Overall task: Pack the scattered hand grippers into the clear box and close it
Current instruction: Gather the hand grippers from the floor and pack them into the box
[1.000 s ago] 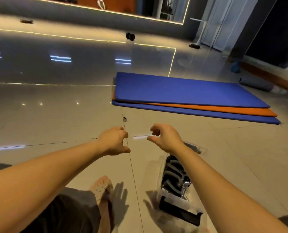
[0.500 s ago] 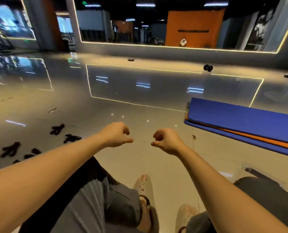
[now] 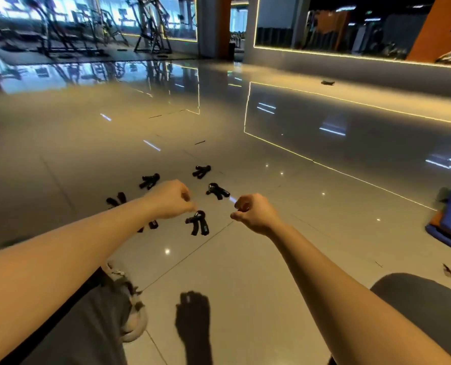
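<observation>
Black hand grippers lie scattered on the glossy tile floor (image 3: 245, 259), the nearest hand gripper (image 3: 198, 223) between the two outstretched hands and several more beyond it. The left hand (image 3: 169, 199) and right hand (image 3: 253, 213) hover above with fingers loosely curled inward, holding nothing, probably poised to gather. The clear box is out of view.

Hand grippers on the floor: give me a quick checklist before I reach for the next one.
1. Left hand free: ok, loosely curled, holds nothing.
2. Right hand free: ok, also curled without a load.
3. Nearest hand gripper in the open: ok, it lies on the floor between both hands.
4. More hand grippers left to pack: ok, several lie beyond, one close.
5. Clear box nearby: cannot tell, out of view.
</observation>
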The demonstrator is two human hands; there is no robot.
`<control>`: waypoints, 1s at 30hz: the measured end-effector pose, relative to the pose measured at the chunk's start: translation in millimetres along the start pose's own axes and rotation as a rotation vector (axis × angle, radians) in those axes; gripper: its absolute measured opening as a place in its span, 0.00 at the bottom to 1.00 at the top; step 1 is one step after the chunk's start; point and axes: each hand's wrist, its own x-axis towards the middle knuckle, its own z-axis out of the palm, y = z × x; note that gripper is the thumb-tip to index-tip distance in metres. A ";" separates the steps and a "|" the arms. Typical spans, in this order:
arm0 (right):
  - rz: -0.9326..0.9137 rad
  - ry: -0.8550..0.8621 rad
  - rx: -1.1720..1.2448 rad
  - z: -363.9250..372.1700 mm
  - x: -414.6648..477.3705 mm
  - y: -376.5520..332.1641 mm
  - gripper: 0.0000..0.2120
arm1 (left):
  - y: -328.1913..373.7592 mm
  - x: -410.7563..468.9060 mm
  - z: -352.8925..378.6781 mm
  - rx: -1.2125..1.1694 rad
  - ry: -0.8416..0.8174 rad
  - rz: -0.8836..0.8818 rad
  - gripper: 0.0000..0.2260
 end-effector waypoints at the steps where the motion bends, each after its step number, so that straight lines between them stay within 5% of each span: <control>1: 0.000 -0.032 -0.014 12.5 16.1 -8.3 0.16 | -20.7 3.5 -2.1 -0.020 0.015 -0.037 0.14; 8: 0.016 -0.075 0.014 85.8 120.4 -45.1 0.18 | -136.7 52.4 -0.1 -0.140 0.042 -0.323 0.13; 17: 0.169 -0.043 0.006 189.1 213.6 4.2 0.26 | -226.3 135.8 95.9 -0.331 0.154 -0.636 0.14; 21: 0.174 -0.028 -0.026 233.8 241.6 26.0 0.32 | -252.6 170.4 130.2 -0.420 0.221 -0.739 0.23; 30: 0.355 -0.182 -0.178 310.9 295.9 82.0 0.34 | -309.7 248.6 207.1 -0.314 0.091 -0.850 0.37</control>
